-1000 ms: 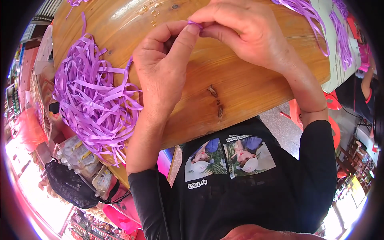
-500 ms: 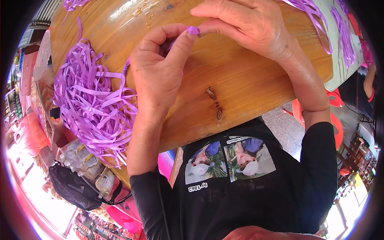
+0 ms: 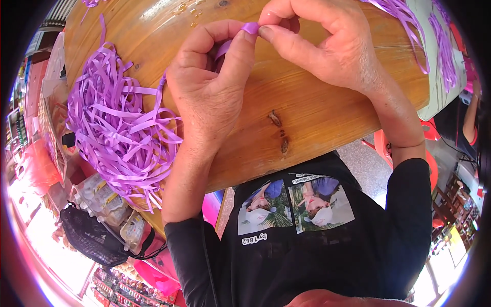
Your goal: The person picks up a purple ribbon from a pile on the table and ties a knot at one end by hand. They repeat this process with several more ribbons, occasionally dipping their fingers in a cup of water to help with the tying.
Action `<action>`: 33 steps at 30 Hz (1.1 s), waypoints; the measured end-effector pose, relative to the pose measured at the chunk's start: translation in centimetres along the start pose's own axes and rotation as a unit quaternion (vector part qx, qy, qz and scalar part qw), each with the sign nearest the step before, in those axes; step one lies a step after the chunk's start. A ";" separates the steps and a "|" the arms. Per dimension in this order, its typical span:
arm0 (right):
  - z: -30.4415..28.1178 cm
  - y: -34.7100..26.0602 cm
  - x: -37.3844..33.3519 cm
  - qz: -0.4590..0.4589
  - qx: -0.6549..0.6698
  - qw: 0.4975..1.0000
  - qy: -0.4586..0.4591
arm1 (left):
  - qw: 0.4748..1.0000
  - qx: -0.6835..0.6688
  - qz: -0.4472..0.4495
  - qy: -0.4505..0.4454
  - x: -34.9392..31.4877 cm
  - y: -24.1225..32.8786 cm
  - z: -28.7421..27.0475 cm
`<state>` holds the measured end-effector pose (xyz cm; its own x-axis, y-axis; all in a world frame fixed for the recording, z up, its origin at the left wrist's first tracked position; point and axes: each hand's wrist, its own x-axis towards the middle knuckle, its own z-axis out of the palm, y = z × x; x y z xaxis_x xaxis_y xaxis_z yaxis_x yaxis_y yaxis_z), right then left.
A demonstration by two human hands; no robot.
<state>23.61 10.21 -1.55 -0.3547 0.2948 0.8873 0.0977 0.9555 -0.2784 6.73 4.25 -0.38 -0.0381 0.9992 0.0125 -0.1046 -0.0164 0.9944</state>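
My left hand [image 3: 209,84] is closed, its thumb and forefinger pinching a purple ribbon [image 3: 250,27] whose small folded bit sticks up at the fingertips. More of this ribbon shows inside the curl of the fingers. From the right, my right hand [image 3: 332,48] meets it with thumb and forefinger pressed together at the ribbon's edge; the exact grip is partly hidden. Both hands are above the wooden table [image 3: 317,112]. A big tangled heap of purple ribbons [image 3: 115,123] lies beside my left wrist, some strands reaching the table's near edge.
More purple ribbon strands [image 3: 401,20] lie at the far right, others on a pale board [image 3: 432,97] beside the table. Water drops wet the far tabletop. A black mesh bag [image 3: 92,235] and clear plastic packages [image 3: 102,202] are at lower left. A red stool [image 3: 381,146] stands at right.
My right forefinger has come down from its raised position and now closes with the thumb at the ribbon. My left hand, still pinching, has shifted slightly up and right.
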 end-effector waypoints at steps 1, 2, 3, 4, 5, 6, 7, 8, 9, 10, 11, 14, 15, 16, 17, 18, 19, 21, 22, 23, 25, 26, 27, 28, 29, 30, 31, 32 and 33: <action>0.0 -0.3 0.0 0.050 0.055 0.997 -0.006 | 1.000 0.000 -0.001 0.000 0.0 0.0 0.0; -0.2 -1.0 0.3 0.075 0.082 0.994 -0.010 | 1.000 -0.002 -0.008 -0.005 0.0 0.0 0.0; -0.5 -1.7 0.6 0.100 0.110 0.989 -0.012 | 1.000 -0.005 -0.015 -0.011 -0.1 0.1 0.0; -1.2 -3.1 1.9 0.310 0.121 0.941 -0.066 | 1.000 -0.005 -0.016 -0.009 -0.1 0.0 -0.1; -1.4 -3.4 2.2 0.410 0.123 0.899 -0.091 | 0.999 -0.029 0.007 -0.015 -0.1 -0.1 0.1; -1.7 -3.8 2.5 0.505 0.121 0.847 -0.115 | 0.998 -0.053 0.031 -0.021 -0.2 -0.2 0.2; -1.6 -3.7 2.3 0.550 0.181 0.810 -0.091 | 0.998 -0.053 0.032 -0.022 -0.2 -0.2 0.2; -1.7 -3.6 2.4 0.569 0.211 0.790 -0.080 | 0.997 -0.075 0.023 -0.026 -0.2 -0.3 0.3; -1.8 -3.6 2.4 0.589 0.239 0.769 -0.067 | 0.995 -0.097 0.014 -0.030 -0.1 -0.3 0.3; -1.8 -3.7 2.6 0.610 0.265 0.744 -0.065 | 0.995 -0.096 0.015 -0.030 -0.2 -0.2 0.2; -1.8 -3.8 2.8 0.619 0.278 0.732 -0.064 | 0.988 -0.146 -0.016 -0.042 -0.3 -0.1 0.2; -1.7 -4.1 3.0 0.632 0.307 0.709 -0.056 | 0.966 -0.240 -0.059 -0.073 -0.3 -0.4 -0.1; -1.7 -4.2 3.2 0.632 0.312 0.707 -0.054 | 0.951 -0.285 -0.073 -0.091 -0.3 -0.5 -0.2; -1.8 -4.5 3.3 0.647 0.315 0.692 -0.050 | 0.951 -0.285 -0.072 -0.092 -0.2 -0.5 -0.2; -1.8 -4.5 3.3 0.654 0.317 0.685 -0.048 | 0.947 -0.295 -0.089 -0.091 -0.3 -0.5 -0.2; -1.9 -4.5 3.4 0.661 0.319 0.678 -0.047 | 0.942 -0.305 -0.105 -0.090 -0.3 -0.5 -0.2; -1.9 -4.5 3.2 0.645 0.323 0.691 -0.042 | 0.942 -0.305 -0.104 -0.090 -0.3 -0.4 -0.1; -1.8 -4.3 3.0 0.629 0.329 0.704 -0.038 | 0.938 -0.310 -0.135 -0.073 -0.4 -0.4 0.0; -1.8 -4.2 2.8 0.624 0.317 0.713 -0.043 | 0.938 -0.310 -0.135 -0.072 -0.4 -0.4 -0.1; -1.5 -3.6 2.3 0.621 0.311 0.718 -0.045 | 0.931 -0.320 -0.146 -0.095 -0.4 -0.4 -0.2; -0.6 -1.5 1.2 0.397 0.298 0.866 -0.066 | 0.924 -0.329 -0.157 -0.118 -0.3 -0.4 -0.2; -0.8 -1.4 0.8 0.274 0.282 0.916 -0.079 | 0.916 -0.345 -0.174 -0.106 -0.3 -0.3 0.0; -1.0 -1.3 0.6 0.147 0.266 0.949 -0.080 | 0.908 -0.361 -0.191 -0.094 -0.3 -0.2 0.2; -1.1 -2.9 1.9 0.394 0.306 0.865 -0.059 | 0.909 -0.360 -0.190 -0.087 -0.3 -0.3 -0.2; -1.2 -3.3 2.3 0.507 0.314 0.801 -0.054 | 0.909 -0.364 -0.188 -0.078 -0.2 -0.3 -0.2; -1.3 -3.8 2.7 0.613 0.318 0.722 -0.035 | 0.909 -0.368 -0.185 -0.070 -0.2 -0.4 -0.3; -1.2 -3.6 2.6 0.607 0.300 0.736 -0.015 | 0.909 -0.368 -0.184 -0.070 -0.1 -0.3 -0.3; -1.1 -3.5 2.4 0.604 0.291 0.742 -0.004 | 0.919 -0.352 -0.168 -0.062 -0.1 -0.4 -0.4; -1.0 -3.3 2.3 0.600 0.281 0.749 0.006 | 0.928 -0.336 -0.152 -0.053 0.0 -0.3 -0.4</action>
<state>23.43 7.75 1.76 -0.3165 0.9406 -0.1231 -0.0695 -0.1524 -0.9859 6.35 4.20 -0.76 0.1895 0.9585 -0.2130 -0.6922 0.2842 0.6634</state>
